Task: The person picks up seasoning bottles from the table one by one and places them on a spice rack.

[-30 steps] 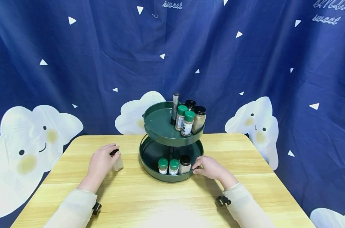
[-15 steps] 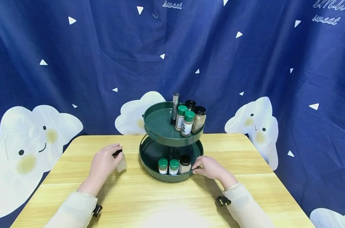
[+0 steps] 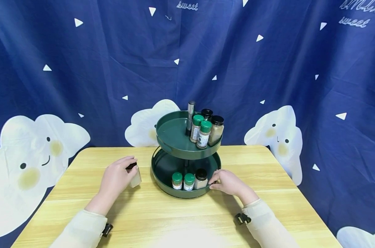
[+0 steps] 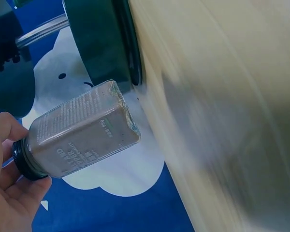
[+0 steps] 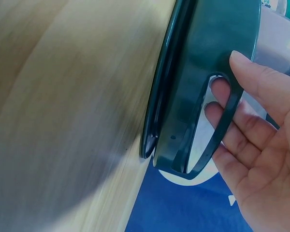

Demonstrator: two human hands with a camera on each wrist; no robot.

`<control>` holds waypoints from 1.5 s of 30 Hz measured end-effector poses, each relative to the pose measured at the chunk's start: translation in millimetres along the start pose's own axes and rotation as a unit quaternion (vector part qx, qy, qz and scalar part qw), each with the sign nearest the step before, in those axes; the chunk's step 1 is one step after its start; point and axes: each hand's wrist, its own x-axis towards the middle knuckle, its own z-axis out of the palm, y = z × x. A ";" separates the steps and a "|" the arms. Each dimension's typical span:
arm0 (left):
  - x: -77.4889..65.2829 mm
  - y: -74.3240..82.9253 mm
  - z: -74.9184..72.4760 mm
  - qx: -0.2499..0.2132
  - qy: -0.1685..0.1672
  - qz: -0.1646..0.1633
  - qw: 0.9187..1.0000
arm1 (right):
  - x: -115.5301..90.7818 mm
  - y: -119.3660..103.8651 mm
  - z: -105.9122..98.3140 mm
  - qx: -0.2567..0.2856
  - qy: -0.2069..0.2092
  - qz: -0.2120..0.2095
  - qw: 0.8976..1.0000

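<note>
My left hand (image 3: 116, 177) holds a square clear spice jar (image 3: 136, 179) by its black lid, just left of the two-tier green turntable rack. In the left wrist view the jar (image 4: 82, 133), full of greyish-brown powder with white print, points its base toward the table. My right hand (image 3: 227, 182) grips the cut-out handle in the rim of the lower tier (image 3: 181, 196). The right wrist view has the thumb on the rim's top edge (image 5: 246, 43) and fingertips showing through the slot. Beside that hand, a black-lidded jar (image 3: 201, 179) and two green-capped bottles (image 3: 183, 182) stand in the lower tier.
Atop the rack, the upper tier (image 3: 170, 132) carries two green-capped bottles (image 3: 202, 136), black-lidded jars (image 3: 216, 131) and a slim silver-and-black cylinder (image 3: 190, 119). A light wooden table (image 3: 175, 220) bears the rack. Behind hangs a blue cloud-print curtain (image 3: 144, 62).
My left hand has shifted rightward with the spice jar, bringing it nearer to the rack. My right hand and the rack look unmoved.
</note>
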 end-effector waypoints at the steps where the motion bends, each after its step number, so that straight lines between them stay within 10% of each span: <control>1: 0.1 0.9 0.0 -0.001 0.001 0.001 1.000 | 0.1 0.0 0.1 0.000 0.000 0.001 1.000; 45: 9.7 49.4 1.0 -0.048 0.024 0.048 0.997 | 0.7 3.0 1.7 0.001 0.000 0.008 1.000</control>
